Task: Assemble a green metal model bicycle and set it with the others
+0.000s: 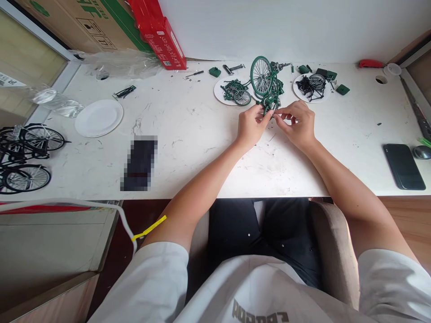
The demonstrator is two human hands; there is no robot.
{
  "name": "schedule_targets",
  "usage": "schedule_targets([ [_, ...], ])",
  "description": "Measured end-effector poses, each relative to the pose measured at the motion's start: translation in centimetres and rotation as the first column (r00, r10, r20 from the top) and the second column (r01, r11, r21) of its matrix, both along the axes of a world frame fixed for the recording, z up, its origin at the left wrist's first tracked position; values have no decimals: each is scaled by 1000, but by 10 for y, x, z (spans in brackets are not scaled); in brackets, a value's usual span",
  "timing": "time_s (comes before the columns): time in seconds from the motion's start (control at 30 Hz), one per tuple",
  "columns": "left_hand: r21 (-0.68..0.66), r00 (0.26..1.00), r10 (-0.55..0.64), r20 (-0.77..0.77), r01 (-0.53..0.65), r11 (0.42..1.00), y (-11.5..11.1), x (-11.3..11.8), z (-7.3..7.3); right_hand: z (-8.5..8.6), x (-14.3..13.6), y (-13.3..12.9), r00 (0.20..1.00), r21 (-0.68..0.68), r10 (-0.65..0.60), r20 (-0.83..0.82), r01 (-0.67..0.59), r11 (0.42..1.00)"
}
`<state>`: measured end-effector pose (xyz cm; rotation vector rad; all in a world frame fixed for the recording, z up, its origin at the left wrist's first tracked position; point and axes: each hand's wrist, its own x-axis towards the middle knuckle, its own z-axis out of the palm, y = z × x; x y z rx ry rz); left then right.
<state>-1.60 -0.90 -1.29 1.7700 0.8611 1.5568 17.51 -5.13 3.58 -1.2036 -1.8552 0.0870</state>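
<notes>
A green model bicycle (pixel 261 76) stands tilted at the back centre of the white table, its large spoked wheel up and its near end at my fingertips. My left hand (pixel 251 125) is closed on the near end of the bicycle. Beside it, my right hand (pixel 298 123) has thumb and forefinger pinched at the same spot; what they hold is too small to make out. Left of the bicycle, a white plate (pixel 220 95) bears green parts and a small wheel. To the right, another plate (pixel 297 93) carries black parts and a wheel.
Black model bicycles (pixel 28 177) stand at the far left, near an empty white plate (pixel 99 118). A blurred dark object (pixel 139 165) lies left of my arms, a phone (pixel 404 166) at the right. A red box (pixel 168 47) and cardboard box (pixel 101 27) are behind.
</notes>
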Motion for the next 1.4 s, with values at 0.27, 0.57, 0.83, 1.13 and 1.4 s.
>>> schedule_targets([
  [0.27, -17, 1000, -10, -1, 10, 1000, -1, 0, 2, -2, 1, 0, 998, 36, 41, -46, -39, 999],
  [0.57, -20, 999, -34, 24, 34, 999, 0, 1, 0, 3, -2, -1, 999, -18, 6, -35, -7, 1000],
  [0.83, -25, 996, -92, 17, 92, 995, -3, 1, 2, 0, -2, 2, 999, -132, 13, -52, -20, 991],
  [1.13, -25, 997, -76, 15, 76, 997, -3, 2, 2, 3, -1, 1, 995, -170, 15, -96, -31, 985],
  [1.4, -24, 997, -76, 11, 76, 997, -3, 1, 2, 4, -2, 1, 994, -197, 24, -105, -44, 979],
])
